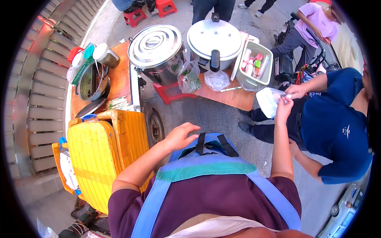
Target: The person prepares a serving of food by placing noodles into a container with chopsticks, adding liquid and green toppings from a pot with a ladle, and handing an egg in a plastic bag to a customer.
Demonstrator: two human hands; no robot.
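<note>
My right hand [284, 109] grips the edge of a translucent plastic bag [269, 102], and the hand of a person in a dark blue shirt [336, 131] touches it from the other side. What lies inside the bag cannot be made out. Empty, with its fingers apart, my left hand [182, 136] hangs over the blue apron's pouch [215, 145]. Ahead of me stand a lidded steel pot [153, 44] and a pressure cooker [214, 40]. In front of them lie a plastic bag of greens [190, 78] and a bundle of clear bags [216, 79].
At the left, a wooden board [119, 58] bears a divided pot [91, 80], jars [105, 55] and skewers [117, 103]. A yellow taped box [98, 160] stands beside my left arm. A grey bin [256, 65] holds packets. More people, red stools [135, 17] and a car [342, 211] surround the stall.
</note>
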